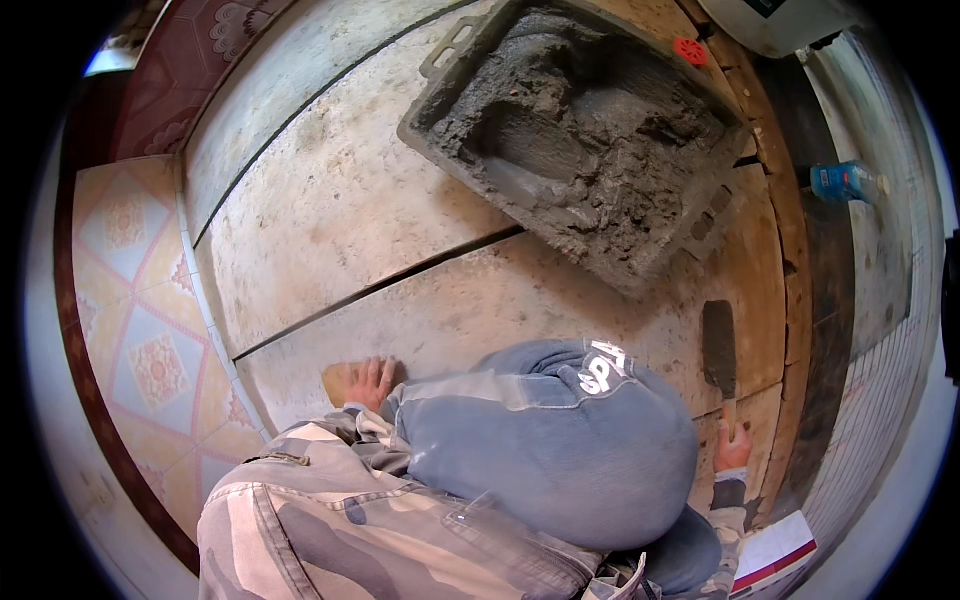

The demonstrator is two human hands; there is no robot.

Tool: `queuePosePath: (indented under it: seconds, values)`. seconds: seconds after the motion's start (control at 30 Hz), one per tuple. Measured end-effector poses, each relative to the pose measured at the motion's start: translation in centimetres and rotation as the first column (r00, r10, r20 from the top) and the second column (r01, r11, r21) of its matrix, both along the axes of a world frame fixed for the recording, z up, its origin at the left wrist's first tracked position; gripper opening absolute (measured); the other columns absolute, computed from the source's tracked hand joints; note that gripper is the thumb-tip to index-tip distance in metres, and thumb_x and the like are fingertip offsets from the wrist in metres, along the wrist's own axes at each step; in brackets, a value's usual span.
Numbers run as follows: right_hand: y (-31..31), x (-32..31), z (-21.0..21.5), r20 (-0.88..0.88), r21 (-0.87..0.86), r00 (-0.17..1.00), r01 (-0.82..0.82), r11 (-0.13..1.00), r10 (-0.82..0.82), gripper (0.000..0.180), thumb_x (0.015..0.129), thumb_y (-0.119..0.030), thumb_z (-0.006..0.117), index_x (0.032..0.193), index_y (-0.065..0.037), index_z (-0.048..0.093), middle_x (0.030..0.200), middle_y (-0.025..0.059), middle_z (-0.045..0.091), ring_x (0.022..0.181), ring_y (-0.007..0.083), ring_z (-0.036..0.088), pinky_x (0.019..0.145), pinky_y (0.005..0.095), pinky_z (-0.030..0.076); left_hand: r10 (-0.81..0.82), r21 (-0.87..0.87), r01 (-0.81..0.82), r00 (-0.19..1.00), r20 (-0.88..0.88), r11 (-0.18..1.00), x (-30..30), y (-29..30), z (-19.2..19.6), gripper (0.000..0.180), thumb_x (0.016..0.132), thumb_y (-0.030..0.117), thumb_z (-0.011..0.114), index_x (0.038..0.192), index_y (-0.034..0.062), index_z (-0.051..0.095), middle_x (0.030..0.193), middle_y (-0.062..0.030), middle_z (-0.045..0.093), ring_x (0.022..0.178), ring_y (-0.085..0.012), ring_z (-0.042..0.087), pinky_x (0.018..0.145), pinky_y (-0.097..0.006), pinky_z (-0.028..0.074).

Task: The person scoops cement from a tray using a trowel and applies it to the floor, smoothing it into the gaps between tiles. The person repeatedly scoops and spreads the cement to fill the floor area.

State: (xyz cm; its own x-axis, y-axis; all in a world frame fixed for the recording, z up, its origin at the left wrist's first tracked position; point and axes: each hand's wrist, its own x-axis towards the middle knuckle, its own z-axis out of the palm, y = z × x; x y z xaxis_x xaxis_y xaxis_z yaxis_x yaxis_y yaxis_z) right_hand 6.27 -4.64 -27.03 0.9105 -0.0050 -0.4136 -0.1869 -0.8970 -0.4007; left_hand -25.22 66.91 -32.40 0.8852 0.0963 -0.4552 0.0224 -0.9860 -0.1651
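Note:
My right hand (733, 447) is closed round the handle of a trowel (718, 345), whose long grey blade is coated in mortar and points away from me over the boards. On the left, beside my bent knee, my left hand (374, 383) grips a yellowish, sponge-like block (338, 382) low against the boards. Its exact kind is hard to make out. Ahead stands a dark rectangular tub (437, 150) with slotted handles, and wet grey mortar (590, 130) lies scooped and heaped in it.
Pale, stained boards (330, 200) with dark gaps lie under the tub. Patterned tiles (150, 365) run along the left. On the right are a wooden edge (790, 300), a blue bottle (845, 183), a red plastic piece (690, 51), a white bucket (770, 25) and a white-and-red box (775, 555).

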Motion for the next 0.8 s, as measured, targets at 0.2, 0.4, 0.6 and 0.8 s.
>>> queuePosePath:
  seconds: [0.2,0.4,0.6,0.8]
  values:
    - [-0.9,-0.6,-1.6,-0.031,0.038,0.998,0.050,0.998,-0.049,0.036,0.100,-0.033,0.067,0.101,0.003,0.067,0.082,0.0279,0.066,0.079,0.0473,0.064,0.071,0.0482,0.050,-0.056,0.112,0.054,0.998,0.018,0.992,-2.0,1.4,-2.5,0.069,0.094,0.031,0.056,0.158,0.0181,0.037,0.142,-0.0211,0.048,0.134,-0.0400,0.048,0.108,-0.077,0.030]
    - [-1.6,0.1,-1.3,-0.075,0.020,0.992,0.103,0.994,-0.101,0.037,0.102,-0.034,0.063,0.092,0.002,0.065,0.074,0.0190,0.063,0.068,0.0334,0.061,0.066,0.0439,0.048,0.394,0.063,-0.392,0.879,-0.270,0.918,5.2,2.9,-0.2,0.074,0.092,0.030,0.065,0.156,0.0068,0.035,0.128,-0.0247,0.057,0.117,-0.0425,0.057,0.104,-0.058,0.044]
    - [-2.5,-1.6,-0.3,0.097,-0.006,0.993,0.064,0.998,-0.063,0.036,0.102,-0.034,0.064,0.091,0.000,0.064,0.069,0.0158,0.059,0.065,0.0306,0.058,0.063,0.0429,0.045,0.530,0.049,-0.528,0.840,-0.114,0.848,27.5,6.6,6.2,0.145,0.055,0.050,0.091,0.160,-0.0067,0.008,0.127,-0.0301,0.060,0.115,-0.0430,0.062,0.102,-0.046,0.051]
    - [-1.8,-0.9,3.0,0.049,-0.025,0.974,0.221,0.975,-0.220,0.034,0.100,-0.033,0.065,0.098,0.001,0.065,0.078,0.0244,0.063,0.076,0.0437,0.063,0.069,0.0476,0.048,0.432,0.139,-0.423,0.901,-0.044,0.895,45.6,10.5,5.9,0.144,0.059,0.046,0.094,0.165,0.0068,0.005,0.139,-0.0285,0.052,0.126,-0.0453,0.055,0.108,-0.049,0.045]
